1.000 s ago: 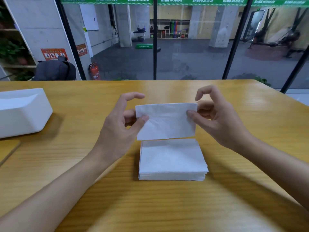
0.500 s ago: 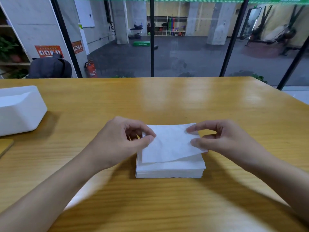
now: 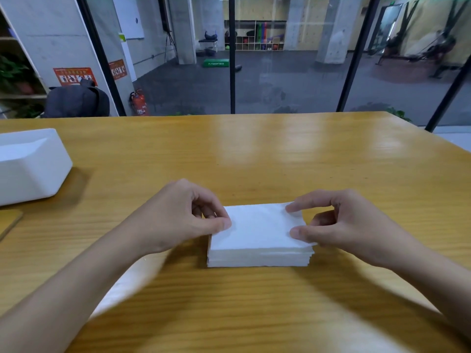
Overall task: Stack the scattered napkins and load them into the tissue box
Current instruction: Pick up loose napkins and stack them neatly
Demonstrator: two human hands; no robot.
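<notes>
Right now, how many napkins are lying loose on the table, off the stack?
1: a loose napkin lies left of the stack, partly under the left forearm. It is blurred, and others may be hidden beneath the forearms.

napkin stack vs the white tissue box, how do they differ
The napkin stack lies centred, with the left hand and right hand touching its top; the tissue box sits apart at the far left, untouched. The napkin stack is low and layered; the tissue box is taller, smooth-walled. Both are white, on the wooden table.
</notes>
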